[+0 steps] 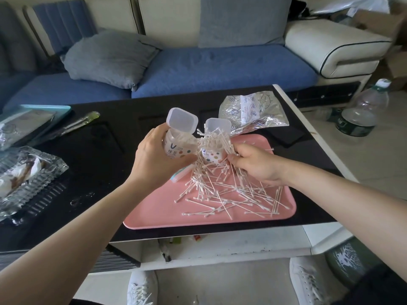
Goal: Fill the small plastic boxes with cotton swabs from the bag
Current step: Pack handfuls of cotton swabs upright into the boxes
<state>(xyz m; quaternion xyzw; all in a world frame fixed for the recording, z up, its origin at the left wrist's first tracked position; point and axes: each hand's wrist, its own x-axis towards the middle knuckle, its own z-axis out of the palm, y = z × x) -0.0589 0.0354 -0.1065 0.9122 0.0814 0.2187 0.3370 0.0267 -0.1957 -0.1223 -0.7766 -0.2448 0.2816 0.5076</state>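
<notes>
Grip check: left grip wraps round one small box, lid flipped open, swabs inside; right grip pinches a bunch of cotton swabs at the mouth of the second box, which stands on the pink tray. I log loose swabs scattered over the tray. Behind it the bag lies on the bench.

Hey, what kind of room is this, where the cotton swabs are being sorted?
Most likely a home living room. A blue and cream sofa with a grey cushion sits behind a low black coffee table, which holds the pink tray of cotton swabs.
</notes>
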